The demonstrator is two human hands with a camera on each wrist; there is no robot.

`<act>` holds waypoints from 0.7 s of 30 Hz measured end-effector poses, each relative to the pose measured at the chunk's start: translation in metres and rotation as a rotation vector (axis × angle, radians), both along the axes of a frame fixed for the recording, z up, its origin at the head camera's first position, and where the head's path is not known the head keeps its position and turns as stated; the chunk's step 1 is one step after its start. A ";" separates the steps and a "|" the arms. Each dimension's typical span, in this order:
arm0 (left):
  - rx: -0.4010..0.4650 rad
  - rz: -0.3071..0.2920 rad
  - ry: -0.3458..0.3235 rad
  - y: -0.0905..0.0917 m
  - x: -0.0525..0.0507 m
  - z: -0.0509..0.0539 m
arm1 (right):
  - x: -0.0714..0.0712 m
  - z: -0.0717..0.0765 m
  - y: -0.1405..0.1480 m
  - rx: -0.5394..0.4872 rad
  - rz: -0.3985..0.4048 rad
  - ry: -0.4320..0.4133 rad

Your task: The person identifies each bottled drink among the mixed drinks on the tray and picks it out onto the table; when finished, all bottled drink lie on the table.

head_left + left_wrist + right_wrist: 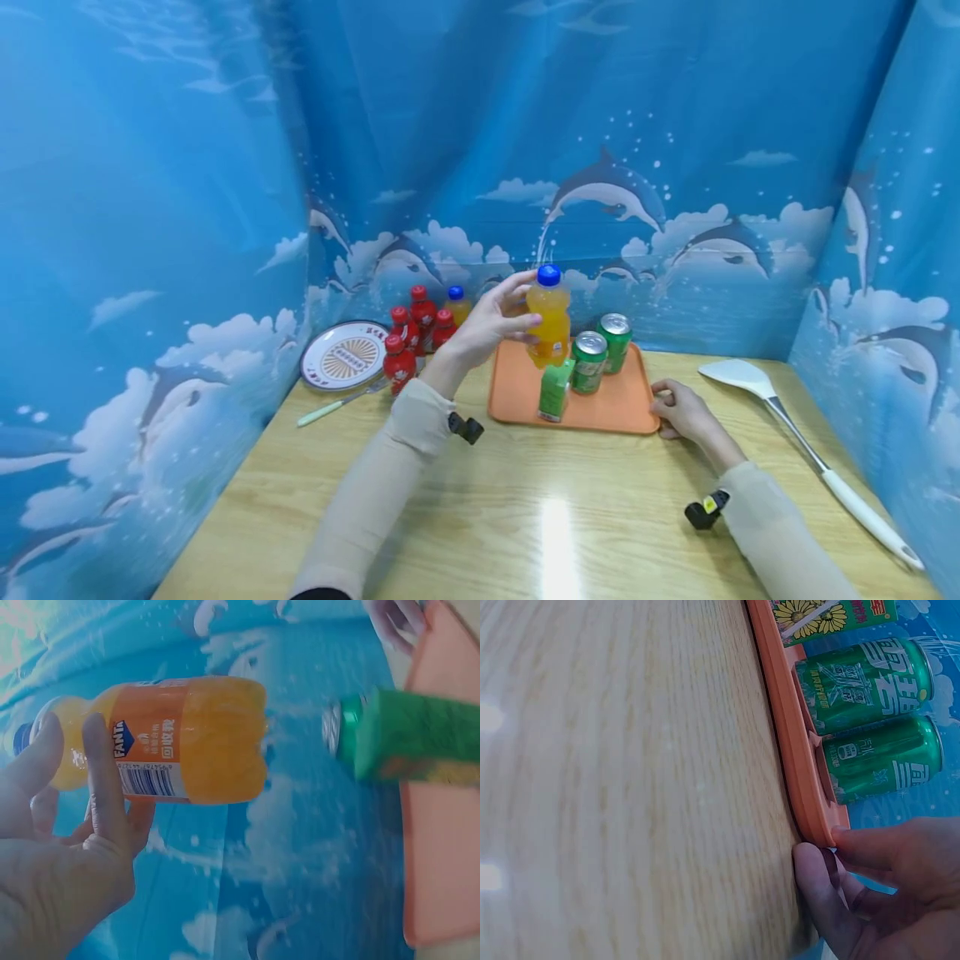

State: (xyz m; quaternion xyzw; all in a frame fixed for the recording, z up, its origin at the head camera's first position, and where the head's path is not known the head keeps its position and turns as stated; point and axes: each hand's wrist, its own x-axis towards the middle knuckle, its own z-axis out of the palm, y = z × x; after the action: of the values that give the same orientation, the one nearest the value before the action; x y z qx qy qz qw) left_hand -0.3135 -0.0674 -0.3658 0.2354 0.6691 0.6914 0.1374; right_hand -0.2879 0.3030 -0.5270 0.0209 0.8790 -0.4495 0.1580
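Note:
My left hand (pixel 491 325) holds an orange Fanta bottle (pixel 549 321) with a blue cap, its fingers curled around the upper part. The bottle (pixel 187 742) hangs upright in the air over the orange tray (pixel 517 400). On that tray stand a green drink carton (pixel 555 392) and two green soda cans (pixel 588 364), (pixel 616 342). At the tray's right front corner, my right hand (pixel 684 412) pinches the rim between thumb and fingers, plain in the right wrist view, where the fingertips (pixel 814 862) meet the corner.
Several red bottles (pixel 400 364) and another orange bottle (pixel 457 304) stand left of the tray. Farther left lie a patterned plate (pixel 347 357) and a fork with a pale green handle (pixel 321 414). A white-handled spatula (pixel 847 492) lies on the right. Blue dolphin curtains enclose the table.

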 end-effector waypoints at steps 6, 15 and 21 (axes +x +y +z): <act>-0.019 0.134 -0.015 -0.039 0.001 -0.015 | 0.000 0.000 0.001 -0.008 0.001 -0.007; -0.096 0.260 0.014 -0.085 0.010 -0.050 | -0.003 -0.003 0.002 0.004 -0.001 -0.012; -0.148 0.353 0.029 -0.102 0.017 -0.072 | -0.006 -0.005 0.004 0.003 -0.003 -0.024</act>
State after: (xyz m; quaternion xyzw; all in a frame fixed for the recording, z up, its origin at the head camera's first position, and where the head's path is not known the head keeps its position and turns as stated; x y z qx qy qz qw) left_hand -0.2965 -0.1690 -0.4379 0.1138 0.7510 0.6500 0.0213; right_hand -0.2941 0.3069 -0.5316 0.0281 0.8777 -0.4481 0.1678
